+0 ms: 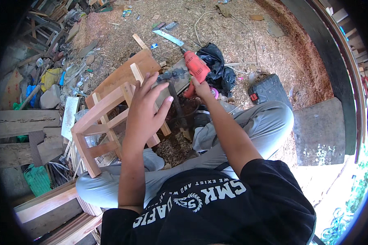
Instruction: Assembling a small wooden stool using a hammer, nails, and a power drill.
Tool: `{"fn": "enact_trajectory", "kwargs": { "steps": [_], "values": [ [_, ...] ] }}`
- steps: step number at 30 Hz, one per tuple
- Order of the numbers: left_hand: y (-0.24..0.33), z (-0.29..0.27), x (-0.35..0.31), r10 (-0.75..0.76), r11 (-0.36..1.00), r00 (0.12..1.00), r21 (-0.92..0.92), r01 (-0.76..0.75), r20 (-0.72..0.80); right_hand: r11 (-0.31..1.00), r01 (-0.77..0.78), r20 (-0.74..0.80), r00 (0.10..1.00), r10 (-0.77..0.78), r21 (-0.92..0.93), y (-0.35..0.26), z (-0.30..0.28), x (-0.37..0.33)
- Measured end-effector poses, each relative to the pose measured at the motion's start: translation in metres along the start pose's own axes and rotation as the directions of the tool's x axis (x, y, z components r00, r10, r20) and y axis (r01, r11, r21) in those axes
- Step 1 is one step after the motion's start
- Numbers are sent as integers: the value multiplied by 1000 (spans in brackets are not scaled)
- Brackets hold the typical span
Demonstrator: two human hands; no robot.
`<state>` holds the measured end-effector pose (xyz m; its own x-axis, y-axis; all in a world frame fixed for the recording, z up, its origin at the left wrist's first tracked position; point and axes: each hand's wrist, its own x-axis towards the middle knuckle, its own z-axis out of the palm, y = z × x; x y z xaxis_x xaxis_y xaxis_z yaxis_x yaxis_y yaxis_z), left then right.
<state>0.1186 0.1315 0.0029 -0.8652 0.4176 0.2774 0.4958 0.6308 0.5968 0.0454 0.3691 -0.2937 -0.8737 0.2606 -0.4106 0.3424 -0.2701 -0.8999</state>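
Note:
My right hand (201, 88) is wrapped round the handle of a red power drill (197, 65), whose nose points away from me. My left hand (148, 110) is raised with its fingers spread and nothing in them. Below and beside it stands a pale wooden frame (100, 107), like part of a chair, with curved rails and several slats; its near end rests by my left leg. My left forearm and hand hide part of that frame. Behind it lies a flat brown board (150, 61). A dark metal tool or clamp (176, 100) shows between my hands.
Past the drill lie a metal straightedge (168, 37) and a black plastic bag (212, 55). A dark tool case (270, 90) with a red latch stands right of my knee. Scrap wood and rubbish (53, 81) pile up at left; a cable (255, 43) crosses the shavings-covered ground.

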Motion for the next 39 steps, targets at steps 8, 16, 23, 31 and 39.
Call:
{"fn": "enact_trajectory", "kwargs": {
  "steps": [8,16,23,31,39],
  "values": [
    [-12,5,62,231,954,955,147,-260,189,985,61,-109,991,-79,-162,6,7,2],
    [-7,57,159,335,901,799,78,-427,500,983,59,-163,986,-31,172,-3,-6,3],
    [-35,135,209,362,797,737,220,-562,571,802,36,-445,816,-368,-597,-3,-40,19],
    [-52,155,226,268,841,714,206,-501,647,551,252,-210,738,-641,-795,-9,-81,111],
    [-78,154,225,180,893,721,196,-405,670,683,-125,-431,852,-298,-720,-17,-66,156]
  ]
}}
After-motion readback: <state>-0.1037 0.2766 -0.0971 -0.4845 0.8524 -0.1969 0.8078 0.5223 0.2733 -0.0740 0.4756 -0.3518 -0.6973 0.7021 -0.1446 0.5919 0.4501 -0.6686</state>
